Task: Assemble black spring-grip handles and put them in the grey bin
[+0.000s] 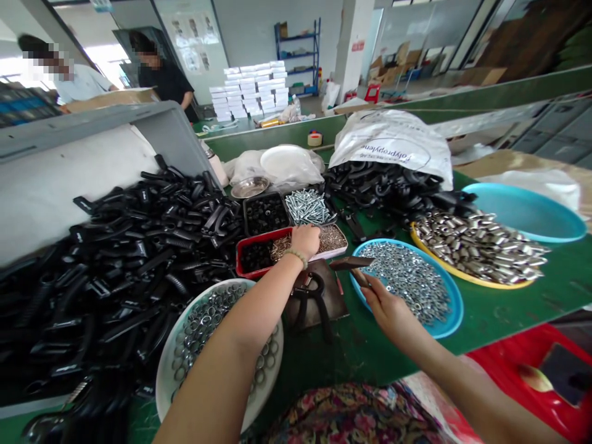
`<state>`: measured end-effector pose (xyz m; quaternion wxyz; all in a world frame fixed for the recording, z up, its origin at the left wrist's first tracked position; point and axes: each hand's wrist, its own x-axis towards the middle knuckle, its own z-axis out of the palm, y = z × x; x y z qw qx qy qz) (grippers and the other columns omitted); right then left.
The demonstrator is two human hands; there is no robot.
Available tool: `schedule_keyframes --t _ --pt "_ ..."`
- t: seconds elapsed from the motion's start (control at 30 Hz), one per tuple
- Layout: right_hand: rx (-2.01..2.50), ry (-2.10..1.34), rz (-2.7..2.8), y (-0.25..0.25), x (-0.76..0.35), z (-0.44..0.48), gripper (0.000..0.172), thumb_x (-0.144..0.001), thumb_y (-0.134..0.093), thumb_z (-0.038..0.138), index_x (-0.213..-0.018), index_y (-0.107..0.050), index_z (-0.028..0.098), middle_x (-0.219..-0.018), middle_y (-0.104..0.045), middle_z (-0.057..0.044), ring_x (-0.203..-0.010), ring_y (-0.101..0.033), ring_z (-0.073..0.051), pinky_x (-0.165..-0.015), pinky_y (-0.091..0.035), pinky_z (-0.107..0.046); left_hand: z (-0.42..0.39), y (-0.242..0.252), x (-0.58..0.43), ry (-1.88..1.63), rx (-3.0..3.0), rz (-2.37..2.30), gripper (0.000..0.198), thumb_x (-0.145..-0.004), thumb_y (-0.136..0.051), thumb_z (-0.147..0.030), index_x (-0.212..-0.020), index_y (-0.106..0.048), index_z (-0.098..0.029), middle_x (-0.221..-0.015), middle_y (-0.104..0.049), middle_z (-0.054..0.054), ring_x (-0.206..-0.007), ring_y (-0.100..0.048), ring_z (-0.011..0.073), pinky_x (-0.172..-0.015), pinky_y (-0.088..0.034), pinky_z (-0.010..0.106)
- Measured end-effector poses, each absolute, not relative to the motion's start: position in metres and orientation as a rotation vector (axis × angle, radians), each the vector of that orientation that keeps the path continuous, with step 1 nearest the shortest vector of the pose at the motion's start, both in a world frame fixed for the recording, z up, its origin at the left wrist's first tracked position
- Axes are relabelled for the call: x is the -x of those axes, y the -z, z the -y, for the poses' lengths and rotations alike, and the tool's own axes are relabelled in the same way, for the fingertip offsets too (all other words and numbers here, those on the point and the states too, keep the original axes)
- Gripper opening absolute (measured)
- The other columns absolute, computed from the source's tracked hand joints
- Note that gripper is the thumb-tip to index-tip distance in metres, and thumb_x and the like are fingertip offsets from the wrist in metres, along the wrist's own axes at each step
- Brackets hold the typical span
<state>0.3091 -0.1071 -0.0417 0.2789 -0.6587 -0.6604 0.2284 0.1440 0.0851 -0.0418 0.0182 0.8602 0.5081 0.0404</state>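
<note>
My left hand (pixel 306 241) reaches over the small copper-coloured parts (pixel 332 239) in a tray behind the metal plate; its fingers are bunched and their tips are hidden. My right hand (pixel 385 303) is closed around the handle of a hammer (pixel 351 263), whose head hangs above the plate's right side. Between my arms a black plier-like tool (pixel 311 297) lies on the dark metal plate (pixel 335 308), its handles toward me. A red tray (pixel 240 262) with black parts is left of my left hand.
Black handles (pixel 152 246) fill the left side. A white bowl of rings (pixel 161 370) sits under my left forearm. A blue bowl (pixel 457 308) of small metal parts and a yellow tray of metal sleeves (pixel 481 246) are right. Screws (pixel 308 206) lie behind. Two people stand back left.
</note>
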Motion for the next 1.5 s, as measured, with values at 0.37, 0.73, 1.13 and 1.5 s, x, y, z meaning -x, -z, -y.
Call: schedule_keyframes --t 0.37,0.73,1.13,1.5 --pt "1.750 -0.666 1.775 0.047 -0.304 0.106 0.038 -0.093 -0.034 0.038 -0.121 -0.049 0.019 -0.100 -0.071 -0.010 -0.091 -0.068 -0.026 -0.073 -0.052 -0.034 -0.078 0.042 -0.148 -0.132 -2.660 -1.528 0.023 -0.087 -0.045 -0.017 -0.086 -0.068 -0.016 -0.093 -0.066 0.011 -0.099 -0.057 0.0237 -0.087 -0.040 0.041" --pt "1.763 -0.639 1.717 0.050 -0.307 0.101 0.038 -0.091 -0.036 0.038 -0.118 -0.053 0.018 -0.098 -0.072 -0.010 -0.088 -0.069 -0.026 -0.073 -0.052 -0.033 -0.088 0.038 -0.146 -0.347 -2.489 -1.546 0.022 -0.091 -0.043 -0.020 -0.095 -0.064 -0.016 -0.090 -0.069 0.010 -0.090 -0.063 0.0203 -0.081 -0.046 0.031" --pt "1.779 -0.667 1.718 0.051 -0.310 0.115 0.039 -0.090 -0.037 0.040 -0.118 -0.055 0.019 -0.084 -0.072 -0.009 -0.073 -0.069 -0.026 -0.062 -0.052 -0.033 0.038 0.068 -0.065 -0.729 -2.229 -1.360 0.015 -0.088 -0.054 -0.027 -0.090 -0.063 -0.016 -0.097 -0.061 0.006 -0.092 -0.059 0.0166 -0.087 -0.047 0.028" --pt "1.741 -0.711 1.788 0.046 -0.299 0.117 0.040 -0.093 -0.035 0.040 -0.124 -0.050 0.020 -0.092 -0.072 -0.006 -0.083 -0.069 -0.025 -0.067 -0.052 -0.032 0.051 0.080 -0.073 -0.420 -2.588 -1.415 0.028 -0.093 -0.042 -0.034 -0.090 -0.062 -0.014 -0.092 -0.057 0.007 -0.087 -0.055 0.0189 -0.081 -0.045 0.031"
